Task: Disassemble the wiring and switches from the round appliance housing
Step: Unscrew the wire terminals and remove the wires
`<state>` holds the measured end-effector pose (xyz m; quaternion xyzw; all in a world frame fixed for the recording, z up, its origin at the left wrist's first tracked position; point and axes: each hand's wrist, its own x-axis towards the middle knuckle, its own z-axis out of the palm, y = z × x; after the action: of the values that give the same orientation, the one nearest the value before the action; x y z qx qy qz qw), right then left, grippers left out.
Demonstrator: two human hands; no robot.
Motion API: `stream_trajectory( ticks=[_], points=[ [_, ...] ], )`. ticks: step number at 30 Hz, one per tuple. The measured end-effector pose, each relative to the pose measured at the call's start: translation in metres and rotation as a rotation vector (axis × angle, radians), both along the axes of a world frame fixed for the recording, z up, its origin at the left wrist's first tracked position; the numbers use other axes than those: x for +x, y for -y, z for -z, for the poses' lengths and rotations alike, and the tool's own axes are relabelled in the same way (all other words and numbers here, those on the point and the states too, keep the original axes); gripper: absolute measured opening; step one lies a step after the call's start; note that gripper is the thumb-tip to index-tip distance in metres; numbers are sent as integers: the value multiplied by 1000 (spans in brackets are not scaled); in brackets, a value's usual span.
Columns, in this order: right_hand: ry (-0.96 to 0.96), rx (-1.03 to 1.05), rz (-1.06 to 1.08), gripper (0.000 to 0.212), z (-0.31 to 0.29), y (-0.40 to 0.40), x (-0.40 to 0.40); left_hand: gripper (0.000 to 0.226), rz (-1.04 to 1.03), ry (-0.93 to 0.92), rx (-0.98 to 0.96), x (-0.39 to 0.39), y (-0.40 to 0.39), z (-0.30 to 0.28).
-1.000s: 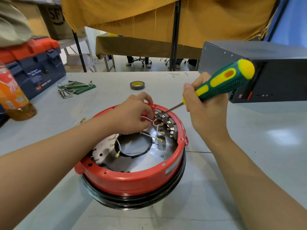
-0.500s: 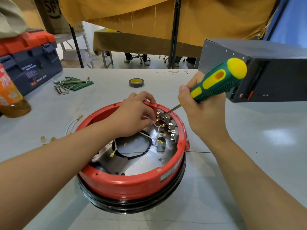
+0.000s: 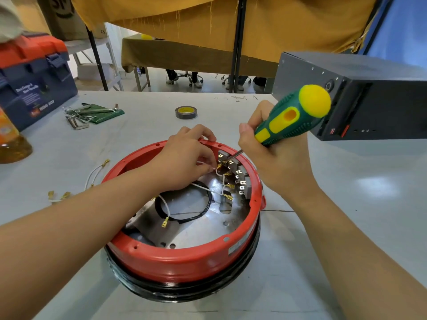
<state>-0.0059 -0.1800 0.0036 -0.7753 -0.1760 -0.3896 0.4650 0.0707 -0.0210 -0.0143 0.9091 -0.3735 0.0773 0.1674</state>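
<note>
The red housing (image 3: pixel 184 257) sits open side up on the table (image 3: pixel 346 227), just in front of the person. Against its far right inner wall stands a row of grey switches (image 3: pixel 240 179) with brass tabs. The left hand (image 3: pixel 184 162) reaches inside the housing, its grip pinched together on a white wire (image 3: pixel 203 163) right at a brass terminal on the farthest switch. The right hand (image 3: pixel 277 162), above the housing's far right rim, has its grip clamped around a green and yellow screwdriver (image 3: pixel 293 116), whose tip meets that same terminal, apparently levering the connector off.

The job looks partly done. Several switch tabs stand bare, and a loose white lead with a brass connector (image 3: pixel 165 221) lies across the housing floor beside a black cable loop (image 3: pixel 184 204). Two freed white leads (image 3: pixel 92 174) lie on the table left of the housing. Still to do, as far as can be judged: a few wires remain attached to the switches, and all the switches are still mounted on the wall.

Beyond the housing sits a tape roll (image 3: pixel 186 112); far left of it are hex keys (image 3: pixel 78 116) and a toolbox (image 3: pixel 34 82); to its right, a dark metal box (image 3: pixel 369 100).
</note>
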Motion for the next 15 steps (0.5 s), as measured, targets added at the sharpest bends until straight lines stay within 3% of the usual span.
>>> stream_trajectory(
  ticks=[9, 15],
  points=[
    [-87, 313, -10, 28, 2, 10, 9, 15, -7, 25, -15, 3, 1, 4],
    [-64, 258, 1, 29, 3, 7, 7, 14, -9, 30, -20, 4, 2, 5]
  ],
)
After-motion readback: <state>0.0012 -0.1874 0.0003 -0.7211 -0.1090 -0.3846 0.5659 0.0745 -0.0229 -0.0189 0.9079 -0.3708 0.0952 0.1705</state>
